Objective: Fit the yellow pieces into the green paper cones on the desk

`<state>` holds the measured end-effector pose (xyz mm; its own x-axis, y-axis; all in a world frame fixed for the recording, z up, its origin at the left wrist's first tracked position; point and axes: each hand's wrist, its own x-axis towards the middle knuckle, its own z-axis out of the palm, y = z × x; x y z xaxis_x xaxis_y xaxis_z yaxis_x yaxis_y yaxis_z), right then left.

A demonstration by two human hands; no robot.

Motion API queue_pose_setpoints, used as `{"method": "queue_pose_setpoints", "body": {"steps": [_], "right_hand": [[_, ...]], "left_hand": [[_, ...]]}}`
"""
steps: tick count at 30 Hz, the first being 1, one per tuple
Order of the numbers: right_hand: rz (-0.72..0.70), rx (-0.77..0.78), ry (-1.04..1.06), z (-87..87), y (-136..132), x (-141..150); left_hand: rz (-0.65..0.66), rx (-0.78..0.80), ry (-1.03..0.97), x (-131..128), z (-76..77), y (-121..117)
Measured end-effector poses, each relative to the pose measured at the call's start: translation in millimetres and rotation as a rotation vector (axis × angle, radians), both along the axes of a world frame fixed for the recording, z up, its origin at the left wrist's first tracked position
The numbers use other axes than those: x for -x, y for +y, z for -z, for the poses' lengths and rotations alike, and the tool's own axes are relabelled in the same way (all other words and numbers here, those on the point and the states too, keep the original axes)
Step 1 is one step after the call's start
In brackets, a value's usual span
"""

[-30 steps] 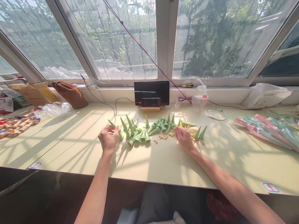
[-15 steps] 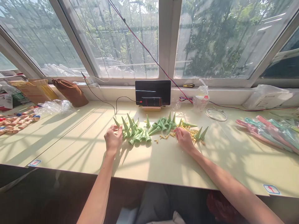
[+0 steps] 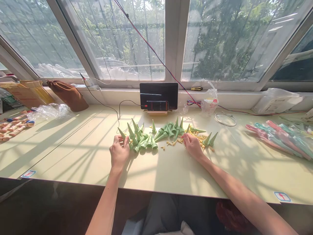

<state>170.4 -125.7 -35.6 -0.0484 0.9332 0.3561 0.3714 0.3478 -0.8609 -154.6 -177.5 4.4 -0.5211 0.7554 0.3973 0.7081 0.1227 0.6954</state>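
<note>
At the left end of a cluster of green plastic spikes (image 3: 143, 143), my left hand (image 3: 119, 152) has its fingers curled round a green cone-shaped spike (image 3: 121, 132), whose tip points up past them. Its lower part is hidden by the hand. My right hand (image 3: 193, 146) is pinched closed over a scatter of small yellow T-shaped plastic pieces (image 3: 201, 138). What those fingers hold, if anything, is too small to make out. Behind them a green tip (image 3: 188, 128) shows. More green spikes (image 3: 171, 129) lie piled between my hands, and two stand (image 3: 210, 139) right of my right hand.
A black tablet (image 3: 158, 93) with a phone (image 3: 157, 105) before it stands at the back. Wrapped pink and teal items (image 3: 281, 133) lie to the right. Wooden pieces (image 3: 16, 126), clear plastic wrap (image 3: 50, 111) and a brown pouch (image 3: 68, 95) are at the left.
My left hand has come slightly toward me, and the spike at its fingers sits a little lower. My right hand has hardly moved. The view has shifted slightly.
</note>
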Motion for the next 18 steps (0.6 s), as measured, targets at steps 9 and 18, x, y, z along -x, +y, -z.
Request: {"method": "queue_pose_setpoints", "body": {"steps": [9, 18], "right_hand": [[-0.010, 0.000, -0.020, 1.8, -2.2, 1.0], [0.017, -0.051, -0.089, 0.1, -4.4, 2.4]], "left_hand": [[0.023, -0.043, -0.052, -14.0, 1.9, -4.3], [-0.120, -0.218, 0.094, -21.9, -1.9, -16.1]]}}
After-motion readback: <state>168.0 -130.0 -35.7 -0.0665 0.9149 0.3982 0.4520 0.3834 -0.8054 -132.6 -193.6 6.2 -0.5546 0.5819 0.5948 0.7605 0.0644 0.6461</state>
